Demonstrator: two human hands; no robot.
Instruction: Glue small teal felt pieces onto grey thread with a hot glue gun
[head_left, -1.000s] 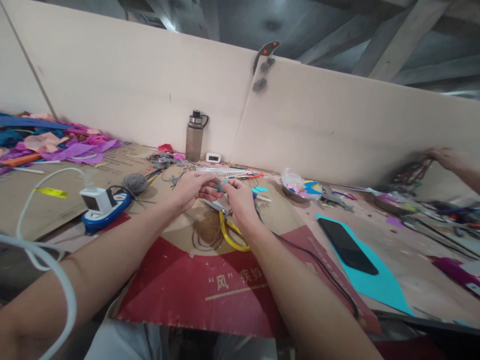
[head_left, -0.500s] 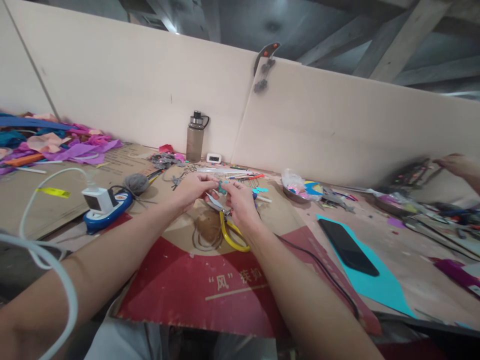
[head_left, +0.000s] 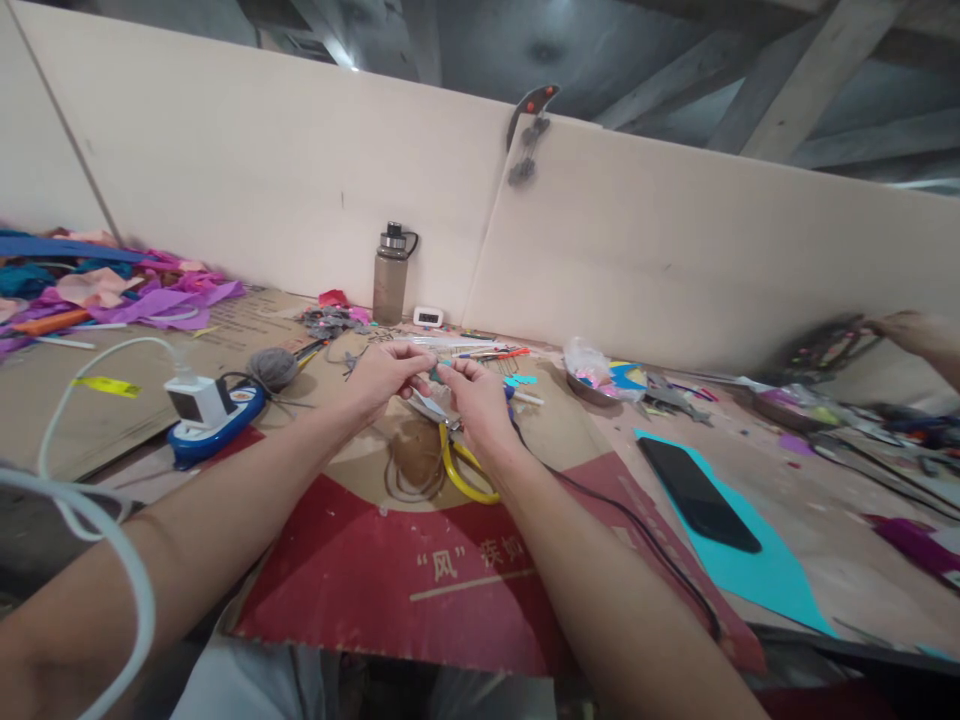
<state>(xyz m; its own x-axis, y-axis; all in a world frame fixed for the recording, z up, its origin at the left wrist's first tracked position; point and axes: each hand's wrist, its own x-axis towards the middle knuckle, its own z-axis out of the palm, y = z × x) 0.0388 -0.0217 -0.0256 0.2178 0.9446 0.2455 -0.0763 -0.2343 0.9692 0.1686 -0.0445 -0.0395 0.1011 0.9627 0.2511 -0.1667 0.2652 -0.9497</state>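
While both hands pinch small teal piece (head_left: pixel 435 374), fingers clenched on it; axis too small to tell.

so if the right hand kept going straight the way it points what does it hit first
Most likely the left hand: the right hand points at it, both pinching a small teal piece. Depth is unclear.

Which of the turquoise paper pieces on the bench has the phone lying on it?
The large turquoise sheet on the right: the black phone lies on it. The small turquoise scraps beyond the right hand carry nothing.
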